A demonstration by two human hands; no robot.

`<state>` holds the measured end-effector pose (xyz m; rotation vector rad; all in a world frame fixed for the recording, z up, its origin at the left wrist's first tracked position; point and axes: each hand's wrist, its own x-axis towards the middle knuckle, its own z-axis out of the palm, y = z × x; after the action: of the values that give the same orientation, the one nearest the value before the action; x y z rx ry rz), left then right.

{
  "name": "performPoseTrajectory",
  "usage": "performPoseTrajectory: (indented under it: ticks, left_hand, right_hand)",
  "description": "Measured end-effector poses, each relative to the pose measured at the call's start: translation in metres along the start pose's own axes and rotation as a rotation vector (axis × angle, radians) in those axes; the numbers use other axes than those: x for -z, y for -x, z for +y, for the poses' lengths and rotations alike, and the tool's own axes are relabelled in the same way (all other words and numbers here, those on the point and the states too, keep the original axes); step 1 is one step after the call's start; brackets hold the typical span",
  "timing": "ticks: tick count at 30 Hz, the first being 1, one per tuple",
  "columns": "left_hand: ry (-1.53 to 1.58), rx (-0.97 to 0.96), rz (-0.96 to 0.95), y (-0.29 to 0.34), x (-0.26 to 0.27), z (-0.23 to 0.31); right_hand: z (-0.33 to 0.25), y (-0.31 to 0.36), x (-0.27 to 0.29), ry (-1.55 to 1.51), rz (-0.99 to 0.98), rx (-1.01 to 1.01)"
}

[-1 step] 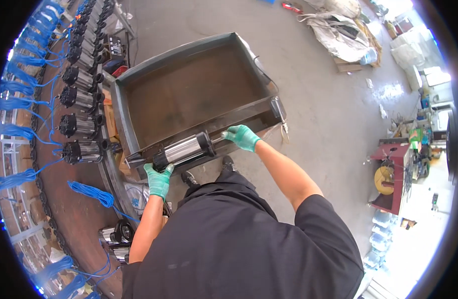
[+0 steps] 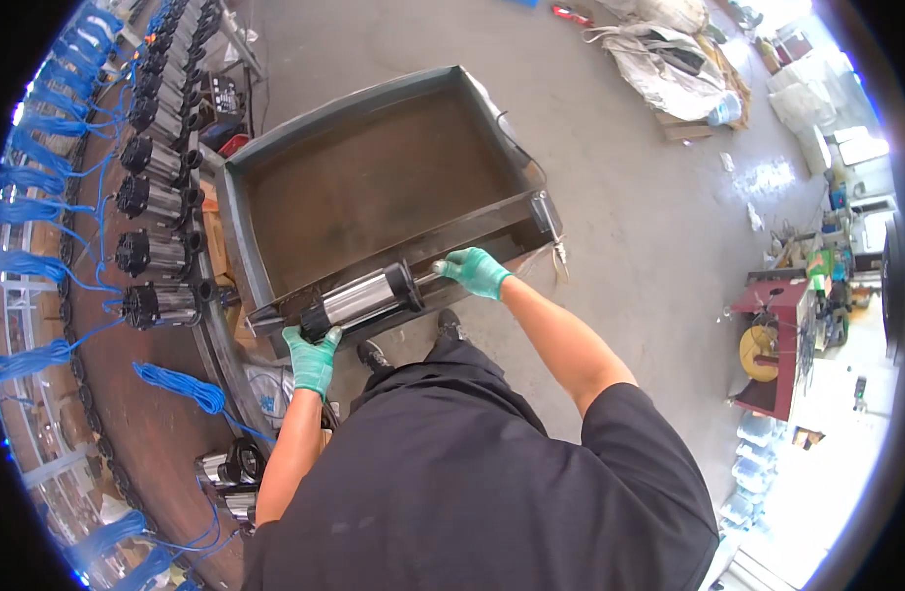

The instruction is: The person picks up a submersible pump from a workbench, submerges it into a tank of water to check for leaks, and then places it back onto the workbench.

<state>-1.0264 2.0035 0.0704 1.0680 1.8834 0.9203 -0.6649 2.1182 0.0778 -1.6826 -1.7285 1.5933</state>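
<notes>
A pump (image 2: pixel 358 299), a silver cylinder with black ends, lies tilted along the near ledge of a metal water tank (image 2: pixel 240 231). Its left end is lower in view than its right. My left hand (image 2: pixel 313 361), in a green glove, grips the pump's black left end from the near side, with the thumb against it. At the other end, my right hand (image 2: pixel 479 273), also gloved in green, has its thumb and fingers pinched on a thin rod (image 2: pixel 428 279) that runs to the pump's black right cap. The fingertips partly hide the rod's outer end.
Brownish water (image 2: pixel 374 187) fills the tank. A bench (image 2: pixel 128 394) on my left carries a row of similar pumps (image 2: pixel 157 254) and blue cable coils (image 2: pixel 182 385). A maroon machine (image 2: pixel 775 345) stands on the right; white sacks (image 2: pixel 659 79) lie at the far right.
</notes>
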Motion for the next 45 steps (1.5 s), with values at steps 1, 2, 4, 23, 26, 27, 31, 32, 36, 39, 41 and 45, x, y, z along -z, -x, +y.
performPoseTrajectory:
  ticks: [1, 2, 4, 23, 26, 27, 31, 32, 36, 39, 41, 45]
  left_hand:
    - [-0.042, -0.004, 0.011, 0.0, -0.002, 0.005]
    - [-0.084, -0.007, 0.024, 0.0, -0.003, 0.009]
    - [-0.087, -0.003, -0.005, 0.0, -0.003, 0.014]
    - [-0.113, 0.036, -0.046, 0.001, 0.001, 0.019]
    - [-0.121, 0.06, -0.029, 0.002, 0.002, 0.022]
    - [-0.131, 0.013, -0.016, 0.0, 0.003, 0.014]
    - [-0.091, 0.043, -0.063, -0.007, 0.003, 0.011]
    - [-0.098, 0.073, -0.053, -0.008, 0.003, 0.012]
    - [-0.119, 0.071, -0.022, -0.006, 0.003, 0.031]
    - [-0.187, 0.087, -0.008, -0.004, 0.003, 0.043]
    - [-0.19, 0.082, -0.012, -0.005, 0.004, 0.047]
    - [-0.22, 0.063, -0.026, -0.008, 0.006, 0.045]
  right_hand:
    - [-0.007, 0.002, 0.002, -0.004, -0.019, -0.062]
    - [-0.011, 0.003, 0.005, -0.009, -0.041, -0.124]
    - [0.008, 0.008, 0.0, -0.021, 0.058, -0.03]
    - [0.088, -0.037, 0.138, 0.139, 0.819, -0.158]
    - [0.04, -0.004, 0.118, 0.186, 0.736, -0.166]
    - [0.036, 0.006, 0.106, 0.181, 0.725, -0.052]
    - [0.038, 0.018, 0.041, -0.402, 0.387, 0.02]
    - [0.03, 0.02, 0.031, -0.461, 0.313, -0.018]
    - [0.003, 0.022, 0.008, -0.789, 0.215, -0.179]
    - [0.0, 0.017, 0.005, -0.798, 0.164, -0.168]
    - [0.0, 0.014, 0.009, -0.799, 0.14, -0.175]
    - [-0.002, 0.011, 0.007, -0.803, 0.112, -0.191]
